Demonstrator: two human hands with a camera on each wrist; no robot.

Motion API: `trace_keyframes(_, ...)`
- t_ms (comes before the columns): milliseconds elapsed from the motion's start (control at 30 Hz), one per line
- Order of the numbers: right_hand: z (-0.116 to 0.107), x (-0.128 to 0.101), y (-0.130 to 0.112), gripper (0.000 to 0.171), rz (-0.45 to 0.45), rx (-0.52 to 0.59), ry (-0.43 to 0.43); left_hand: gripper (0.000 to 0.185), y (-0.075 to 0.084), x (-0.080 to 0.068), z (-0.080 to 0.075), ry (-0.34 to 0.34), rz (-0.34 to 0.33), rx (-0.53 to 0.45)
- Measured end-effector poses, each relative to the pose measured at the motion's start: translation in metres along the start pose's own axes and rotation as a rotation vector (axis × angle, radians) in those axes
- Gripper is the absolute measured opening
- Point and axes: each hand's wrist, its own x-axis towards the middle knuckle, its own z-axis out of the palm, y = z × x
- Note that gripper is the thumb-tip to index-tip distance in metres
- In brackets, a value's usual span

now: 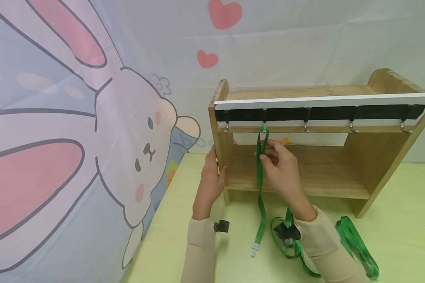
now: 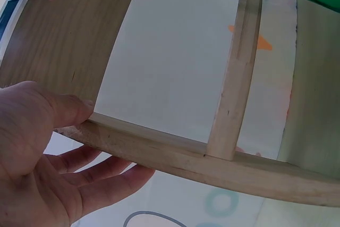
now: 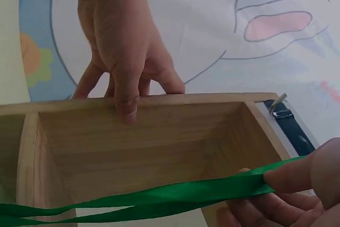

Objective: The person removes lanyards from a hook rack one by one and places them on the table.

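Right hand pinching green lanyard at hook, left hand bracing wooden rack.

Right hand (image 1: 279,163) is pinching the green lanyard (image 1: 259,184) between thumb and fingertips just below the second hook (image 1: 264,125); the strap's loop is hanging on that hook and its clip end is trailing down onto the worktop (image 1: 403,220). Left hand (image 1: 212,175) is gripping the left side panel of the wooden rack (image 1: 382,165), thumb inside, fingers outside. More green lanyards (image 1: 357,245) are lying on the worktop near the right sleeve.
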Motion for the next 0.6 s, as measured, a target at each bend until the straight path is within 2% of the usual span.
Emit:
trace_keyframes(267, -0.005, 0.002, -0.002, 0.028, -0.021, 0.117, 0.071, 0.067, 0.0, 0.001, 0.001, 0.001, 0.012, -0.004)
trace_keyframes(400, -0.007, 0.0, -0.007, 0.027, -0.026, 0.153, 0.066, 0.067, 0.0, 0.0, 0.0, 0.002, 0.006, 0.002)
trace_keyframes(600, -0.007, -0.006, -0.014, 0.021, 0.026, 0.205, 0.018, 0.067, 0.0, 0.0, -0.001, 0.009, 0.024, 0.013)
